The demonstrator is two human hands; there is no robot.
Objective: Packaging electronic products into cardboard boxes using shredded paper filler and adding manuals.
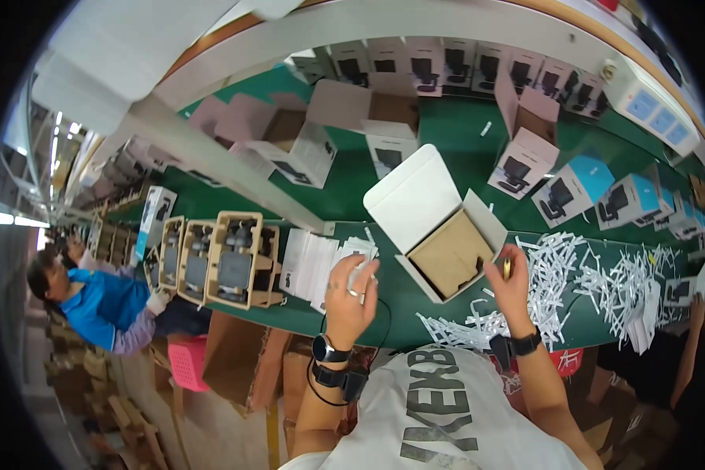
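Observation:
My left hand point(351, 301) is raised over the bench edge with its fingers curled, beside a stack of white leaflets point(312, 265). A bit of white shows between those fingers, too small to name. In my right hand point(511, 291) is a small yellow-and-black object point(507, 269), its kind unclear. That hand is at the right side of an open white box point(412, 191), whose lid flap stands up. Inside the box lies a brown cardboard insert point(450, 252) with a dark notch near its right corner.
Curled white paper strips point(552, 274) are heaped on the green bench point(341, 205) at right. Brown trays with black parts point(239, 258) stand at left. Printed boxes point(517, 168) line the back. A person in blue point(106, 301) works at left; another person's arm point(691, 345) shows at right.

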